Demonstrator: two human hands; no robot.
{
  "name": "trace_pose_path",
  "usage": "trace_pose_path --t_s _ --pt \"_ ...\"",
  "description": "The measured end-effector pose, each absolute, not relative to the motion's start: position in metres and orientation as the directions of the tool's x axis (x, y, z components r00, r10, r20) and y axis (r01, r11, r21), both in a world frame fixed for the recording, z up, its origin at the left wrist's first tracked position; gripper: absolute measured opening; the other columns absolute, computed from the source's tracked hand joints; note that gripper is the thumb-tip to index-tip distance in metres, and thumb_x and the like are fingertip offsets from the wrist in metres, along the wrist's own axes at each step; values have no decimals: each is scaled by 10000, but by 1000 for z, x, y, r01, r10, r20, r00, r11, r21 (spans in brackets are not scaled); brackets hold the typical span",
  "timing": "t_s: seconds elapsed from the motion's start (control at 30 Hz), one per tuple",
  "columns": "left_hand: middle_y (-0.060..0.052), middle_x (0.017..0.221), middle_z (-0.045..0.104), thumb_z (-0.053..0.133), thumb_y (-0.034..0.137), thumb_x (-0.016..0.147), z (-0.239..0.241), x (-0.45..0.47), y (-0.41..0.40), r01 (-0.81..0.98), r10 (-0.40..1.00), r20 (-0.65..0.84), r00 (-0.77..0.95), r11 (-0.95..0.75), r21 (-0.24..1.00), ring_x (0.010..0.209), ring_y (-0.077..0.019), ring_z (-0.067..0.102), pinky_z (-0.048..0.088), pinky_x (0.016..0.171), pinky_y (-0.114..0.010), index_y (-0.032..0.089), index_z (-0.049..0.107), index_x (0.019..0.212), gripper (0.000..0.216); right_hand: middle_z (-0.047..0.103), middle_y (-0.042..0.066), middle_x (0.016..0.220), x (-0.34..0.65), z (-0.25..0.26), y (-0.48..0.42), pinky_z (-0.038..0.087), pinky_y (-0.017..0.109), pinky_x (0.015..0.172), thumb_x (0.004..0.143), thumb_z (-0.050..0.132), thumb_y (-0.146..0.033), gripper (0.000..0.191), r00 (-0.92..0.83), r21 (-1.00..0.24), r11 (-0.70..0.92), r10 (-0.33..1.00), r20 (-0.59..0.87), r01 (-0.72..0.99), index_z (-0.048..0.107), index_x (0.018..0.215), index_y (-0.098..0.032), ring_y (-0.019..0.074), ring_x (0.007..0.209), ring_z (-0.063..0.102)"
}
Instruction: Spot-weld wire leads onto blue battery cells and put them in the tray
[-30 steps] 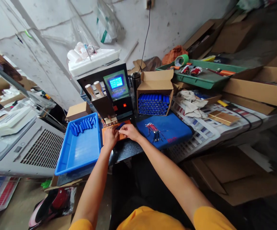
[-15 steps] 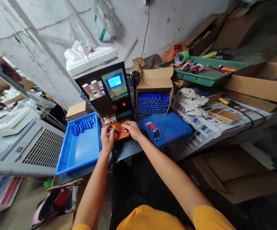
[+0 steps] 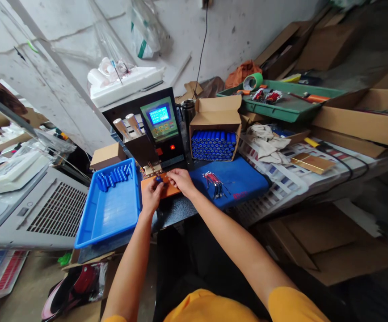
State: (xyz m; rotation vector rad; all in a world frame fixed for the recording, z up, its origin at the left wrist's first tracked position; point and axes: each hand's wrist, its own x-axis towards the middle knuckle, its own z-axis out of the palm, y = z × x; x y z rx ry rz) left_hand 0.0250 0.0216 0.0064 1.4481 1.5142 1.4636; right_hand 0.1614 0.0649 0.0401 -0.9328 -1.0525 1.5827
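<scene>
Both hands meet on an orange pad (image 3: 170, 190) in front of a black spot-welding machine (image 3: 153, 129) with a lit screen. My left hand (image 3: 151, 194) is closed on a small blue battery cell (image 3: 158, 179), held just under the machine's electrode tips. My right hand (image 3: 178, 179) pinches at the same cell from the right; what its fingertips hold is too small to make out. A blue tray (image 3: 110, 214) with several blue cells along its far end sits left of my left hand.
A cardboard box (image 3: 216, 134) packed with blue cells stands behind a blue cloth (image 3: 237, 181) that carries a bundle of red and black wires (image 3: 215, 183). A green tray (image 3: 291, 105) with tools lies far right. Cardboard boxes crowd the right side; a grey vented unit (image 3: 46, 210) sits left.
Both hands have shifted slightly forward on the orange pad, bringing the blue cell up under the electrode tips. The camera view drifted a little.
</scene>
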Motion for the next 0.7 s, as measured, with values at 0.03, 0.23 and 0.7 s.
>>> trace_pose_path --t_s 0.03,0.23,0.7 --pt "-67 902 727 625 344 783 7 26 23 288 933 263 -244 -190 939 831 -197 677 534 791 -320 149 684 980 283 501 -52 472 160 41 65 255 179 386 655 625 -292 170 -223 -940 -140 972 -71 -310 536 574 -172 49 403 404" --pt "-76 924 731 624 333 787 9 31 25 294 923 296 -245 -221 930 852 -199 673 535 807 -325 146 690 988 283 463 -55 443 145 36 71 263 194 407 645 591 -292 179 -217 -939 -84 976 -10 -334 507 532 -181 55 402 372" --pt "-64 922 728 570 367 842 2 30 25 327 914 312 -258 -221 919 885 -200 666 532 813 -310 150 680 1072 335 618 3 598 135 33 68 378 227 541 710 603 -324 165 -102 -992 126 987 127 -16 598 616 -188 147 628 555"
